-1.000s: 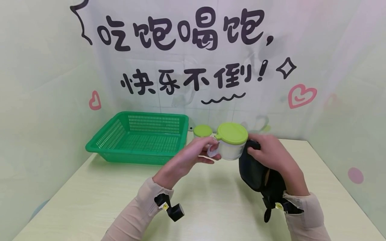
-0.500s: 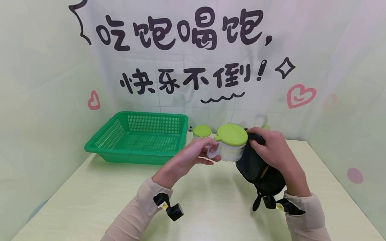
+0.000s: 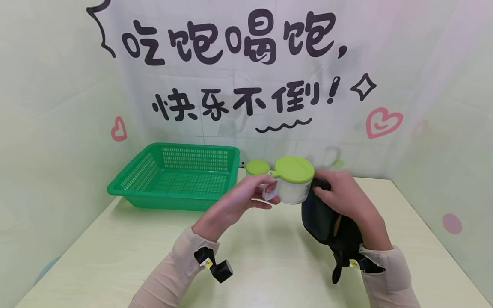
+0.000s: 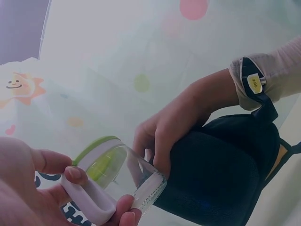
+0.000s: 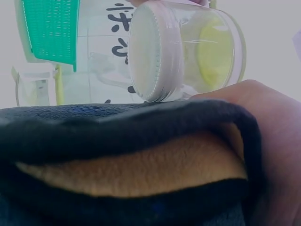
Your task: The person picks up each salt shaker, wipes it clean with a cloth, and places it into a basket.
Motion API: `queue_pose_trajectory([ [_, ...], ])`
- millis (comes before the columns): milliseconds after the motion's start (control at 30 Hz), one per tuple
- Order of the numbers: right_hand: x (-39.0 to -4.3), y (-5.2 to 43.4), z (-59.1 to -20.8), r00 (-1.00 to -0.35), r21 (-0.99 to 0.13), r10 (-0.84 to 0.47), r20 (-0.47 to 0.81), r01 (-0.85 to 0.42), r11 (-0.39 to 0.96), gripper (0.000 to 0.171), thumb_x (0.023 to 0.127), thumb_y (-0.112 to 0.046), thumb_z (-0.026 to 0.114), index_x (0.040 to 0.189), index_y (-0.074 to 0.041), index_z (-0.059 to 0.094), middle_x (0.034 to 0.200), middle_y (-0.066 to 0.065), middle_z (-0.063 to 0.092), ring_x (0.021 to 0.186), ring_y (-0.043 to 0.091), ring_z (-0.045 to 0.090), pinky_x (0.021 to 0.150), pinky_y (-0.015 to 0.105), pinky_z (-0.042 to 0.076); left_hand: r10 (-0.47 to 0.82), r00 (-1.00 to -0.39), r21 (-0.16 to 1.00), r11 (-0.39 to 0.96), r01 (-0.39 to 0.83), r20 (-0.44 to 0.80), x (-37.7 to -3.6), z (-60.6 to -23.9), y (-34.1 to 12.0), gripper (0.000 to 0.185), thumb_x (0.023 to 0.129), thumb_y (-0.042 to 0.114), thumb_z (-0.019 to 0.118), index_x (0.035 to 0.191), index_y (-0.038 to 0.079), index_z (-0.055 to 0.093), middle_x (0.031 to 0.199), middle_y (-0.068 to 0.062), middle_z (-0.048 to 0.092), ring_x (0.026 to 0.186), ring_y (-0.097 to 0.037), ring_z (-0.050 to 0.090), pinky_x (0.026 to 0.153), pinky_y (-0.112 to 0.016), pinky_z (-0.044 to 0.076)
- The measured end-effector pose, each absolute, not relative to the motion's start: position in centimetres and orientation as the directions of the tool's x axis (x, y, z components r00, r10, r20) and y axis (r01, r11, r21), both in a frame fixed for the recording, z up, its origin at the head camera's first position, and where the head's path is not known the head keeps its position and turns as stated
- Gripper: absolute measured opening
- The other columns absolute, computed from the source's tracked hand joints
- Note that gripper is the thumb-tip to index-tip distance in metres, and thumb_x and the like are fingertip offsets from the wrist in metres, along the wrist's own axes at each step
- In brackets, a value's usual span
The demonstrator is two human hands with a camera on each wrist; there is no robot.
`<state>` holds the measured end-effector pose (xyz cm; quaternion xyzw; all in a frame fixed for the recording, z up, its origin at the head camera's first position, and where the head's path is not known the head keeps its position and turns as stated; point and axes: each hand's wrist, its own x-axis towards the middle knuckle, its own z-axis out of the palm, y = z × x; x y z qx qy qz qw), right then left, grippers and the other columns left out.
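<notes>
A clear jar with a green lid is held above the table, its white handle pinched by my left hand. The left wrist view shows those fingers curled round the handle. My right hand grips a black cloth and presses it against the jar's right side. In the right wrist view the jar's white base sits just above the folded black cloth.
A green plastic basket stands at the back left of the pale table. A second small green-lidded jar is behind the held one. Walls close in on the left, back and right.
My right hand with the black cloth has slid up and then back down along the jar's right side. The left hand and jar have barely shifted.
</notes>
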<state>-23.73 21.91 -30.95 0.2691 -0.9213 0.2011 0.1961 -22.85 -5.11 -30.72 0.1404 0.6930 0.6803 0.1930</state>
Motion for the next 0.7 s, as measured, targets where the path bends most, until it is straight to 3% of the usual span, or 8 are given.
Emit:
queue_pose_trajectory([
  [267,-24.09,22.15,-30.86,-0.782,-0.251,-0.431,0.451,-0.574,0.779,0.024,0.09,-0.006,0.069,0.113,-0.013,0.072,0.1,0.005,0.073,0.083,0.022,0.059,0.079,0.046,0.051,0.464,-0.882,0.997,0.031,-0.075,-0.081,-22.94,-30.47,-4.87,0.029,0.1,0.032,0.052,0.078,0.013,0.047,0.092,-0.005,0.071,0.093,-0.019,0.071,0.084,-0.033,0.056],
  [433,-24.0,22.36,-30.62,-0.779,-0.258,-0.394,0.489,-0.56,0.787,0.024,0.091,-0.005,0.069,0.115,-0.01,0.073,0.102,0.009,0.076,0.086,0.025,0.064,0.082,0.049,0.054,0.464,-0.882,0.996,0.039,-0.077,-0.086,-23.11,-30.57,-4.63,0.028,0.1,0.032,0.052,0.079,0.014,0.048,0.094,-0.006,0.072,0.095,-0.022,0.071,0.085,-0.033,0.056],
  [700,-23.92,22.68,-30.21,-0.755,-0.28,-0.326,0.569,-0.551,0.787,0.024,0.092,-0.004,0.069,0.114,-0.01,0.074,0.101,0.013,0.078,0.078,0.024,0.064,0.074,0.045,0.053,0.474,-0.876,0.996,0.05,-0.069,-0.084,-23.41,-30.87,-4.28,0.028,0.099,0.032,0.051,0.078,0.014,0.046,0.099,-0.009,0.068,0.099,-0.027,0.07,0.084,-0.033,0.056],
])
